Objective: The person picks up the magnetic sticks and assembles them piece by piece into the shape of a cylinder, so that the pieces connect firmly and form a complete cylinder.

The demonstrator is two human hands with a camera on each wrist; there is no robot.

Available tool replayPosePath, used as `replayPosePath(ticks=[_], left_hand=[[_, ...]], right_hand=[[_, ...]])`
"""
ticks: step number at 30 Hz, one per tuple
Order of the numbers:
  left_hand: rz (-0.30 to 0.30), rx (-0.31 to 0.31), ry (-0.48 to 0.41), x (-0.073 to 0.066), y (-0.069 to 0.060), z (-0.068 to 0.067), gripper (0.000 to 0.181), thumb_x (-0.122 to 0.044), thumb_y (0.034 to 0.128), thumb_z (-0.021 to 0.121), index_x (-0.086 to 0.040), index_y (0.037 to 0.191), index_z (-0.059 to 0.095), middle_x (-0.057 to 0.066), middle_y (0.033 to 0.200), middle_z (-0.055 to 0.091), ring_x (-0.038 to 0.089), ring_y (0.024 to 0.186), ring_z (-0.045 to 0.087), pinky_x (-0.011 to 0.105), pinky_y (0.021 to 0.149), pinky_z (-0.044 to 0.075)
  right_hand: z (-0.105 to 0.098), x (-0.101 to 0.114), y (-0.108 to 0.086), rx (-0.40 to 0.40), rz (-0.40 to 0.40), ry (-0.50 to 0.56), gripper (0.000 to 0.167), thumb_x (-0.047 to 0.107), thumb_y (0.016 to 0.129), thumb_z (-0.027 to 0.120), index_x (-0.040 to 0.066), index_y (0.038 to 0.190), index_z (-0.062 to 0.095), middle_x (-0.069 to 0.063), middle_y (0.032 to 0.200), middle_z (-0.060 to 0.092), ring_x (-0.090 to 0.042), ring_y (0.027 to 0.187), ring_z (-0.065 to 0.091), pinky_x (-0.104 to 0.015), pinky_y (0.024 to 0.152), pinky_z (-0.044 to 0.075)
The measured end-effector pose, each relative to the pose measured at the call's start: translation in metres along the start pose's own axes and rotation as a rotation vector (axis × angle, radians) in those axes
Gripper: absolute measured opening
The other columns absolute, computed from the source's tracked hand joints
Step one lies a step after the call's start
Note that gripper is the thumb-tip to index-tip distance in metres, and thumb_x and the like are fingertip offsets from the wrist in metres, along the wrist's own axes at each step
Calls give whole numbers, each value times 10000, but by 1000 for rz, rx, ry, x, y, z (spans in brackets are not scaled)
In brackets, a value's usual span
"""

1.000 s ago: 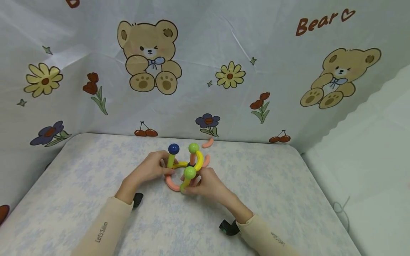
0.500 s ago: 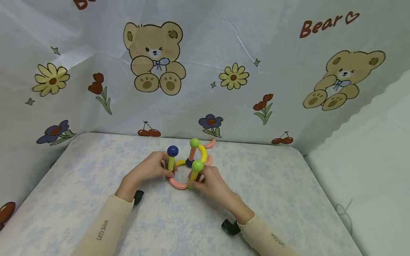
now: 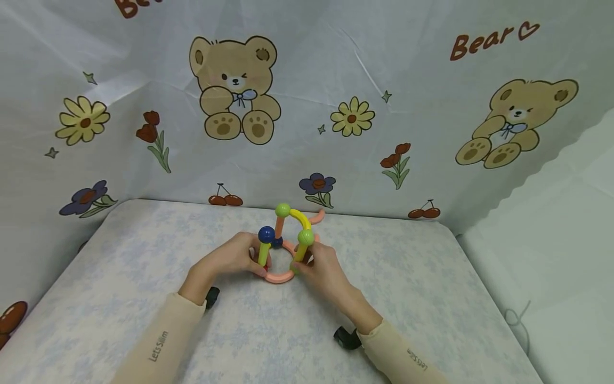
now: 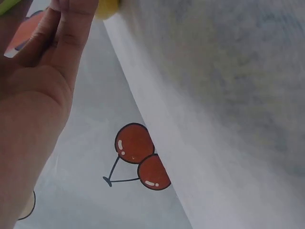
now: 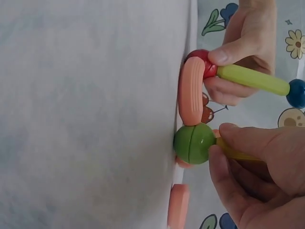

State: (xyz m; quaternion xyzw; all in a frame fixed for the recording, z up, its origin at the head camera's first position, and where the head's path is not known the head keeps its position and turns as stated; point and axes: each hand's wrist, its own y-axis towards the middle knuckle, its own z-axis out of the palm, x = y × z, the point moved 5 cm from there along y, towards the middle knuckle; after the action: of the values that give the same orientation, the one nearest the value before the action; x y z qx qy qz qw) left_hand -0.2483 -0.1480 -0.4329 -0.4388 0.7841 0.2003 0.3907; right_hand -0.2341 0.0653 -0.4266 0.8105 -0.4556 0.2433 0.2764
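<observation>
A ring of curved pink pieces (image 3: 280,278) and balls stands on the table with three upright rods. The left hand (image 3: 235,255) grips the red ball (image 5: 206,62) at the foot of the yellow-green rod (image 3: 264,254), which is topped by a blue ball (image 3: 266,234). The right hand (image 3: 327,271) pinches the yellow rod (image 3: 300,253) just above the lower green ball (image 5: 194,144); an upper green ball (image 3: 306,237) caps it. At the back, a pink rod (image 3: 279,226) carries another green ball (image 3: 283,210). A yellow curved piece (image 3: 301,217) arches between the two upper green balls.
A loose pink curved piece (image 3: 317,217) lies behind the ring near the table's back edge, and another (image 3: 317,238) shows partly beside the right hand. A printed cloth (image 3: 288,160) hangs behind the table.
The ring has turned between the hands: its right upright has moved right and away, the back upright slightly left. The left hand has shifted a little right; both hands keep their grip.
</observation>
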Motion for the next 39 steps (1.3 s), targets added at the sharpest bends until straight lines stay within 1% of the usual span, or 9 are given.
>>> replayPosePath(ticks=[7, 14, 20, 23, 26, 29, 32, 35, 39], left_hand=[[0, 21, -33, -6, 3, 9, 173, -114, 801, 927, -146, 913, 799, -39, 932, 725, 155, 778, 640, 293, 706, 543], [44, 17, -17, -14, 5, 17, 163, -121, 805, 927, -140, 888, 788, -48, 889, 717, 149, 772, 647, 276, 705, 544], [94, 18, -44, -19, 9, 28, 200, -108, 820, 913, -109, 974, 785, -60, 828, 757, 137, 747, 646, 270, 703, 537], [86, 13, -33, -18, 11, 30, 209, -119, 816, 919, -126, 968, 775, -67, 807, 743, 130, 734, 633, 278, 690, 534], [48, 9, -23, -15, 11, 30, 206, -136, 809, 927, -162, 918, 754, -87, 802, 726, 129, 743, 631, 292, 698, 540], [33, 23, -34, -13, 10, 30, 212, -129, 815, 921, -170, 956, 767, -78, 847, 747, 147, 780, 662, 312, 737, 559], [35, 39, -48, -13, 9, 29, 234, -112, 819, 915, -155, 993, 765, -57, 890, 764, 154, 809, 681, 311, 763, 569], [45, 45, -40, -14, 9, 28, 225, -108, 821, 912, -146, 994, 774, -51, 911, 761, 153, 816, 679, 296, 764, 570], [44, 44, -9, -15, 8, 27, 211, -126, 822, 915, -160, 986, 787, -67, 921, 747, 156, 812, 666, 289, 762, 568]], right_hand=[[-2, -10, 4, -48, 11, -32, 240, 62, 895, 841, 70, 1074, 682, -28, 979, 708, -134, 883, 696, -217, 733, 585], [-3, -14, 8, -36, -37, -43, 254, 22, 907, 818, 40, 1113, 672, -51, 1011, 710, -150, 892, 698, -221, 733, 586], [-9, -18, 10, -11, -10, -45, 236, 13, 909, 806, 35, 1104, 675, -48, 988, 708, -152, 898, 697, -233, 738, 591], [-9, -20, 10, -5, -14, -47, 230, 17, 913, 803, 37, 1101, 671, -50, 991, 706, -152, 903, 695, -238, 745, 593], [-10, -19, 9, 2, -52, -56, 243, -2, 908, 801, 20, 1110, 667, -69, 1029, 710, -162, 913, 696, -234, 749, 595], [-11, -19, 9, 18, -82, -55, 258, -23, 897, 798, 14, 1114, 663, -88, 1083, 715, -177, 919, 696, -241, 758, 600], [-13, -20, 10, 31, -71, -59, 283, -44, 878, 798, 16, 1126, 677, -94, 1077, 714, -204, 913, 685, -266, 754, 604], [-17, -23, 11, 21, -64, -121, 295, -116, 855, 750, 22, 1113, 713, -91, 1056, 703, -232, 922, 656, -308, 748, 599], [-17, -29, 12, 17, -86, -238, 239, -165, 846, 685, 18, 993, 732, -100, 1060, 702, -248, 949, 610, -368, 783, 556]])
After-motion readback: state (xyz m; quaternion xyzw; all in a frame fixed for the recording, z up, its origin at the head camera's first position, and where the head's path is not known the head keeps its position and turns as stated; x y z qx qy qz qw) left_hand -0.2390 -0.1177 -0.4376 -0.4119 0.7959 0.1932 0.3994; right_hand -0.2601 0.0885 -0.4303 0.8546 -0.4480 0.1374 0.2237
